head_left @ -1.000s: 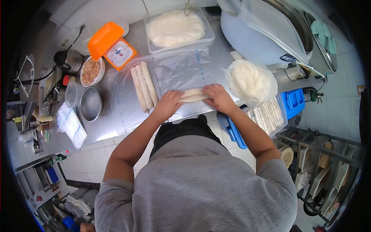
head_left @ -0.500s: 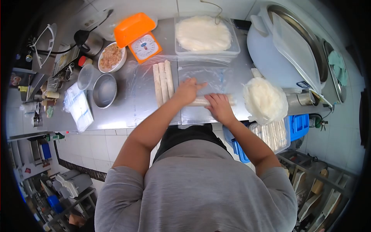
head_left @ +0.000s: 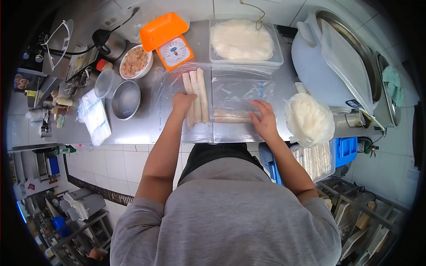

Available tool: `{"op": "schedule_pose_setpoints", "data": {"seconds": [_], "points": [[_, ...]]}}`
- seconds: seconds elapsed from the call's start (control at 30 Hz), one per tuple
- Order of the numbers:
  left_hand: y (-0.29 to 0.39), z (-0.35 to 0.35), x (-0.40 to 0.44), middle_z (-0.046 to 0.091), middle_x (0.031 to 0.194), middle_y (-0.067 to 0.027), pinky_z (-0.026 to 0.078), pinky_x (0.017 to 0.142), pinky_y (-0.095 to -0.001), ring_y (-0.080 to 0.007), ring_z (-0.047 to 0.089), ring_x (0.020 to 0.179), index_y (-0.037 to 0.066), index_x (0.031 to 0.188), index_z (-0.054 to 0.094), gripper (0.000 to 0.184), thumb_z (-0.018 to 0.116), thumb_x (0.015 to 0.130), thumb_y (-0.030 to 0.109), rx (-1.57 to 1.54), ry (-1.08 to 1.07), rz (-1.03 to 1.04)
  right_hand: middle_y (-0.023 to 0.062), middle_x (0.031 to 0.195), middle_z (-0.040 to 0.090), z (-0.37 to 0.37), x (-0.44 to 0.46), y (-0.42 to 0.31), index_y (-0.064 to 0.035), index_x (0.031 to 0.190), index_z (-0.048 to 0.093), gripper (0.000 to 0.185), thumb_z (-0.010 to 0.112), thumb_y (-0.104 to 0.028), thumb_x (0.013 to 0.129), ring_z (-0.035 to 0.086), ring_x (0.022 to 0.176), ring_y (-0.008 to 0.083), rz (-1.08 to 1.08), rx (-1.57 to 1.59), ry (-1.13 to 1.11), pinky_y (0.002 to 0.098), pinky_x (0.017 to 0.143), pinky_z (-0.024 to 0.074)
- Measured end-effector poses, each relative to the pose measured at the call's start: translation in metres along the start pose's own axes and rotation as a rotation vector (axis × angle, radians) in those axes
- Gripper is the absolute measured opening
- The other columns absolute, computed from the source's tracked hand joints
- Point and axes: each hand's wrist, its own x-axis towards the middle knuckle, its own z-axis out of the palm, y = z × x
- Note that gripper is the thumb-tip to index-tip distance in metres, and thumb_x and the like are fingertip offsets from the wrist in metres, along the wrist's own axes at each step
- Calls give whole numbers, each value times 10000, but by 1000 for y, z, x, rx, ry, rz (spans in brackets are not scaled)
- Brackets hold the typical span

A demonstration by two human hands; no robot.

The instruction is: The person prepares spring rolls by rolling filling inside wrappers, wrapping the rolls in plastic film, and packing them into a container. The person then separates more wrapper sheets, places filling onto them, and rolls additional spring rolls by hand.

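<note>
Three long pale rolls lie side by side on clear plastic film, pointing away from me. My left hand is over the leftmost roll, its fingers curled around that roll's middle. To the right, a pale roll lies crosswise inside or under a clear plastic bag; the layering is hard to make out. At this roll's right end is my right hand, thumb and fingers apart, its fingertips at the film.
An orange scale, a bowl of filling and a metal bowl stand left. A tub of white shreds is behind. A bag of white shreds sits right, above a container of wrapped rolls.
My left hand has moved left from the crosswise roll to the three rolls. My right hand has lifted off that roll and shifted to its right end. The camera view has shifted slightly.
</note>
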Motion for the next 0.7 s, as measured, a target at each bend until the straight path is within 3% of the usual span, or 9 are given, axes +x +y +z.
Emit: {"op": "schedule_pose_setpoints", "data": {"seconds": [0.07,0.13,0.23,0.33,0.37,0.43,0.53,0.67,0.7], "points": [[5,1,-3,666,900,-127,511,709,-321,-207,650,774,-57,1172,539,499,726,794,210,-67,28,29,153,1175,598,1,8,-4,-71,1152,631,361,686,-90,796,552,1082,340,-27,25,12,379,924,457],[24,-6,-23,664,919,-138,520,684,-333,-225,660,769,-48,1131,566,441,702,823,236,-170,58,86,136,1169,605,-1,16,-2,-66,1175,620,362,686,-123,824,575,1063,298,88,186,-29,367,895,473],[79,-10,-65,640,893,-93,507,629,-297,-174,637,735,-17,1141,561,323,637,897,181,-397,-236,209,108,1153,614,-8,37,-4,-57,1210,602,372,678,-188,870,594,1040,230,438,616,-65,339,848,495],[131,6,-92,636,917,-88,497,598,-270,-143,626,739,27,1199,566,307,605,937,181,-236,-642,147,94,1147,614,-26,64,-4,-47,1250,576,411,667,-249,903,602,1022,181,778,1069,-63,321,816,510],[135,19,-89,634,907,-83,495,589,-269,-139,623,730,38,1218,569,326,614,934,190,-167,-725,216,92,1147,612,-32,71,-1,-44,1264,566,428,664,-268,912,603,1016,169,871,1212,-58,318,808,514],[136,46,-72,628,886,-74,492,570,-268,-133,617,711,62,1255,575,364,633,927,209,-28,-875,357,93,1103,627,-40,75,29,-45,1228,594,393,668,-266,911,613,979,169,776,1064,-212,308,807,517],[118,77,-45,611,853,-46,495,714,-289,-144,601,752,82,1289,582,375,622,931,189,205,-906,461,74,1016,647,-32,61,61,-44,1144,645,309,668,-246,911,617,919,148,708,815,-296,299,807,519],[78,100,-37,578,920,-93,478,777,-333,-231,586,861,126,1232,653,343,649,892,171,456,-651,905,67,918,673,-21,37,77,-56,1014,697,187,686,-164,861,635,863,182,571,317,-379,345,870,500],[73,101,-41,567,943,-109,473,798,-345,-259,578,888,140,1222,664,332,644,892,174,495,-597,960,73,953,673,-22,33,76,-62,1011,699,197,693,-152,836,633,895,209,412,146,-385,369,893,486]]}}
